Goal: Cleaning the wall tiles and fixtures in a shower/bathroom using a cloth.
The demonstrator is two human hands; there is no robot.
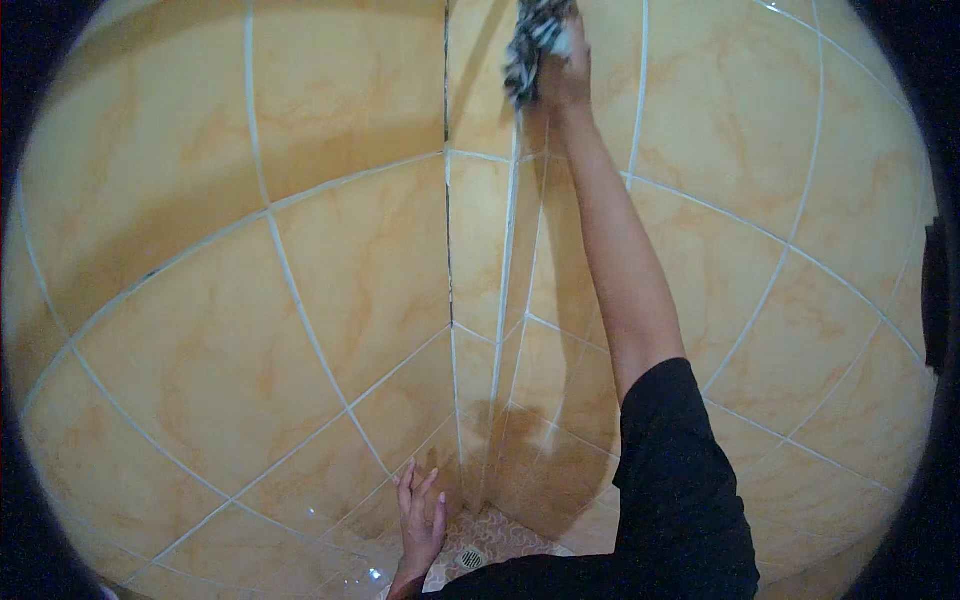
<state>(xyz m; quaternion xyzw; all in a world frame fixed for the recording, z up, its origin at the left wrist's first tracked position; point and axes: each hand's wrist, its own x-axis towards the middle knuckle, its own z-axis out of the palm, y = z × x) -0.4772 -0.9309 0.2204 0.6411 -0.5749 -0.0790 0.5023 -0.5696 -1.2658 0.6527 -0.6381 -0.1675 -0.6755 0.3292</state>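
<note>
High up at the top of the head view, my right hand [568,79] grips a crumpled black-and-white patterned cloth [527,56]. The cloth lies against the tiled wall corner, over a narrow boxed column [480,232], and looks slightly blurred. My right arm is stretched out nearly straight. Low down, my left hand [421,510] is empty with its fingers apart, close to the left tiled wall [352,300]. Whether its fingertips touch the tiles I cannot tell.
Yellow marbled tiles with pale grout cover the right wall [720,300] too. Dark grout [448,97] runs down the column's left edge. A round floor drain [471,559] sits in the patterned floor [499,534] below. A dark object [934,296] shows at the far right rim.
</note>
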